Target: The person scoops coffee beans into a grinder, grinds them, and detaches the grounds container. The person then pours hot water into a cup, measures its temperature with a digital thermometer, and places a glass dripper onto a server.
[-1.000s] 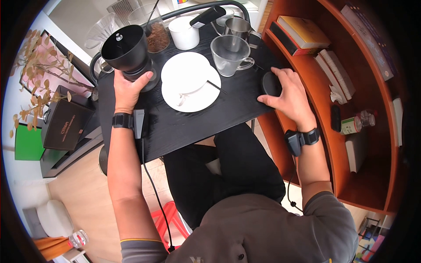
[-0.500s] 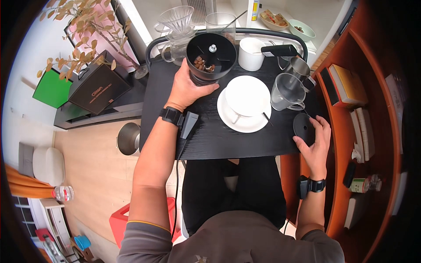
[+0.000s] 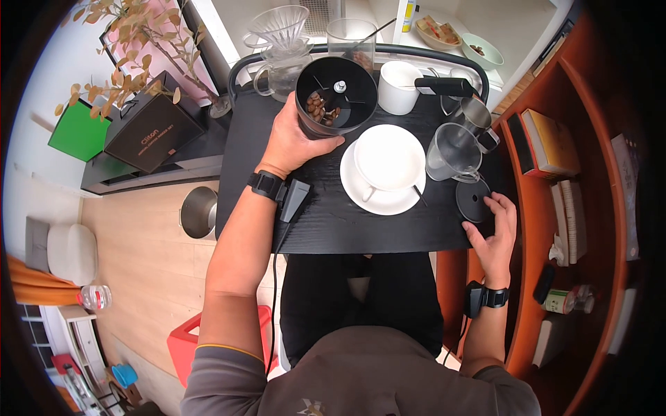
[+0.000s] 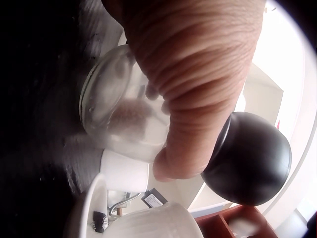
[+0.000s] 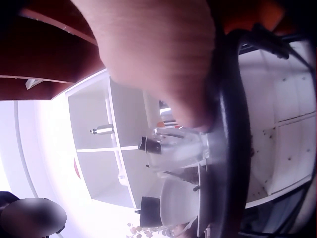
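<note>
My left hand (image 3: pixel 295 142) grips a black coffee grinder (image 3: pixel 357 119) round its narrow neck, at the back left of the table. Brown coffee beans (image 3: pixel 319 107) lie in its uncovered hopper. In the left wrist view the grinder's clear glass base (image 4: pixel 104 99) shows beneath the fingers, and the black hopper (image 4: pixel 252 158) beyond them. At the table's right edge my right hand (image 3: pixel 496 243) touches a round black lid (image 3: pixel 474 201) with loosely spread fingers. Between the hands, a white cup (image 3: pixel 390 158) sits on a saucer (image 3: pixel 374 204) with a dark stick beside it.
Behind the lid stand a glass cup (image 3: pixel 452 156) and a metal pitcher (image 3: pixel 475 114). A white canister (image 3: pixel 400 90), a glass jar (image 3: pixel 364 35) and a glass dripper (image 3: pixel 277 28) line the back rail. A wooden bookshelf (image 3: pixel 555 187) borders the right side.
The head view has swung, and beans now show inside the hopper. My right hand has drawn back from the lid's far side to its near right edge. The left keeps its grip on the grinder.
</note>
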Tool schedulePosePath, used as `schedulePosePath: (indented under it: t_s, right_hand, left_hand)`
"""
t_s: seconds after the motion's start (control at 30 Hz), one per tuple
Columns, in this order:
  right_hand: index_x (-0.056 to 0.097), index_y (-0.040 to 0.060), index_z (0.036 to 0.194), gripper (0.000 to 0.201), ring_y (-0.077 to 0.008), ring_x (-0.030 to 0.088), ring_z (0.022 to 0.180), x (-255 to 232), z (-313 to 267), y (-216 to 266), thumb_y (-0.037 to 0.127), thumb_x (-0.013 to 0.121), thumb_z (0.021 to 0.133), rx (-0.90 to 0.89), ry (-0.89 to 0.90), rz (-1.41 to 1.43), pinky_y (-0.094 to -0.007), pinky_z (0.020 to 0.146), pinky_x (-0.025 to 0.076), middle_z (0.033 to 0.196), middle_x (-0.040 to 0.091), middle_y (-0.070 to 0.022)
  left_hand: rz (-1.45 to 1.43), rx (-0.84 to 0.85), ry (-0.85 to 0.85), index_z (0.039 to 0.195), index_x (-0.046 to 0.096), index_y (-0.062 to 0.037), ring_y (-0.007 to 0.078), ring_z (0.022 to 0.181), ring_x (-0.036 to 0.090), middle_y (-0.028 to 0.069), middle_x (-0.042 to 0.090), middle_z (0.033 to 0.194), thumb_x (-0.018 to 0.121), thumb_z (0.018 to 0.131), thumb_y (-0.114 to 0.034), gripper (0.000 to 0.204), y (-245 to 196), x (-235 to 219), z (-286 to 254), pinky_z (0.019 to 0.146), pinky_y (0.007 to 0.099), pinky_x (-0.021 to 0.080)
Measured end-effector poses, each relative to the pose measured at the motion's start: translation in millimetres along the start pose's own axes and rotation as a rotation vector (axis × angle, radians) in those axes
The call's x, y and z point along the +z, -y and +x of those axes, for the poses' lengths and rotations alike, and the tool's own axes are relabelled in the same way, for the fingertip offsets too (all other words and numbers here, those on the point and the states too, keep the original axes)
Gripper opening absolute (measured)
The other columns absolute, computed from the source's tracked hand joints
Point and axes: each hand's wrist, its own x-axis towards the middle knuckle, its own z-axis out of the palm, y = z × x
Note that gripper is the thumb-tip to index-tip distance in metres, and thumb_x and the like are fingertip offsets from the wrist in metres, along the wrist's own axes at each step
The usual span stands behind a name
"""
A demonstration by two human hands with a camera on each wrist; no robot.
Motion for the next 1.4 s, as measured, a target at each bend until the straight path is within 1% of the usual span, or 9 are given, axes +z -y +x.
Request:
schedulePosePath:
  t_s: [0.33,0.53,0.63,0.77,0.83,0.97,1.1,1.2,1.4]
  right_hand:
    - [0.064,-0.0051,0.115,0.025,-0.0283,0.058,0.112,-104,57,35,0.004,0.064,0.092,-0.268,-0.406,0.100,-0.0374,0.099,0.046,0.120,0.060,-0.0179]
    - [0.066,-0.0022,0.110,0.030,-0.0198,0.058,0.090,-90,184,120,0.014,0.073,0.086,-0.465,-0.074,0.118,-0.0314,0.080,0.048,0.101,0.060,-0.0111]
    - [0.065,0.0033,0.114,0.037,-0.0361,0.063,0.100,-41,254,123,0.032,0.067,0.091,-0.522,0.009,-0.077,-0.0444,0.086,0.050,0.105,0.063,-0.0161]
    - [0.064,0.0030,0.122,0.052,-0.0389,0.061,0.110,20,332,123,0.047,0.060,0.096,-0.427,0.234,-0.390,-0.0478,0.094,0.048,0.110,0.065,-0.0202]
    - [0.064,0.0007,0.120,0.056,-0.0352,0.067,0.094,48,360,120,0.051,0.055,0.097,-0.407,0.302,-0.369,-0.0450,0.084,0.052,0.097,0.068,-0.0200]
    - [0.064,-0.0013,0.118,0.056,-0.0290,0.067,0.073,61,364,151,0.050,0.052,0.098,-0.105,0.563,-0.174,-0.0412,0.069,0.054,0.082,0.067,-0.0164]
    - [0.070,-0.0018,0.101,0.037,-0.0239,0.064,0.066,91,378,139,0.034,0.062,0.093,-0.171,0.591,-0.111,-0.0376,0.062,0.052,0.075,0.067,-0.0124]
    - [0.072,-0.0020,0.093,0.031,-0.0239,0.064,0.065,104,387,128,0.028,0.065,0.091,-0.468,0.537,-0.238,-0.0379,0.062,0.051,0.074,0.067,-0.0120]
    - [0.075,-0.0021,0.093,0.036,-0.0225,0.065,0.064,68,355,150,0.032,0.071,0.086,-0.111,0.476,-0.080,-0.0370,0.060,0.052,0.074,0.069,-0.0122]
  left_hand:
    - [-0.237,-0.036,-0.057,0.139,0.048,-0.0042,0.0202,0.115,0.064,0.0096,0.066,0.125,0.095,0.064,-0.018,0.090,9,2,6,0.102,0.0353,0.050]
    - [-0.323,-0.053,-0.048,0.140,0.048,-0.0020,0.0200,0.117,0.062,0.0106,0.066,0.126,0.095,0.068,-0.021,0.088,19,3,4,0.104,0.0353,0.048]
    - [-0.413,-0.089,-0.033,0.139,0.049,-0.0004,0.0195,0.116,0.062,0.0101,0.066,0.126,0.095,0.069,-0.022,0.087,14,1,4,0.104,0.0345,0.048]
    - [-0.419,-0.095,-0.031,0.137,0.050,-0.0009,0.0183,0.114,0.062,0.0098,0.066,0.125,0.095,0.070,-0.020,0.082,13,-1,4,0.103,0.0336,0.048]
    - [-0.455,-0.096,-0.060,0.135,0.051,-0.0011,0.0177,0.113,0.062,0.0099,0.066,0.124,0.094,0.070,-0.018,0.080,13,0,3,0.102,0.0328,0.048]
    - [-0.493,-0.102,-0.056,0.135,0.050,-0.0011,0.0178,0.113,0.062,0.0098,0.065,0.125,0.094,0.071,-0.017,0.080,13,1,2,0.102,0.0330,0.049]
    - [-0.481,-0.098,-0.055,0.136,0.050,-0.0011,0.0178,0.113,0.062,0.0094,0.065,0.125,0.093,0.071,-0.017,0.080,14,2,3,0.102,0.0334,0.049]
    - [-0.477,-0.085,-0.047,0.137,0.050,-0.0011,0.0180,0.113,0.062,0.0094,0.065,0.125,0.093,0.071,-0.017,0.081,16,1,3,0.102,0.0335,0.049]
    - [-0.432,-0.069,-0.042,0.136,0.052,0.0001,0.0204,0.113,0.063,0.0106,0.066,0.125,0.092,0.074,-0.020,0.076,14,1,2,0.102,0.0349,0.049]
